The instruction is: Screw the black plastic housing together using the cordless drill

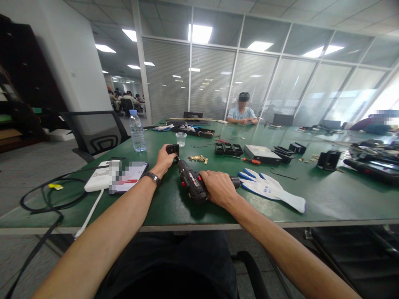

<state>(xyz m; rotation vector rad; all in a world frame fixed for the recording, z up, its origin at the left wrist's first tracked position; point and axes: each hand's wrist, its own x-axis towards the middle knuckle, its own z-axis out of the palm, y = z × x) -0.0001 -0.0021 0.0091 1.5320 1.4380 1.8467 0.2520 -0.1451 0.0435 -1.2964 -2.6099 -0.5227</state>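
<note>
1. The electric screwdriver (191,182) lies on the green surface (327,199), its tip toward the small black part (172,149). It looks heavy and stiff; the thick handle seems the best place to hold.
2. The right hand (220,189) is closed around that handle; the left hand (164,160) pinches the part.
3. The tip is hidden; the brass screws (197,158) are too small to count.

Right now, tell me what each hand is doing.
Left hand: closed on a small black part, pressed to the table.
Right hand: closed around the power screwdriver, tip at that part.
</note>
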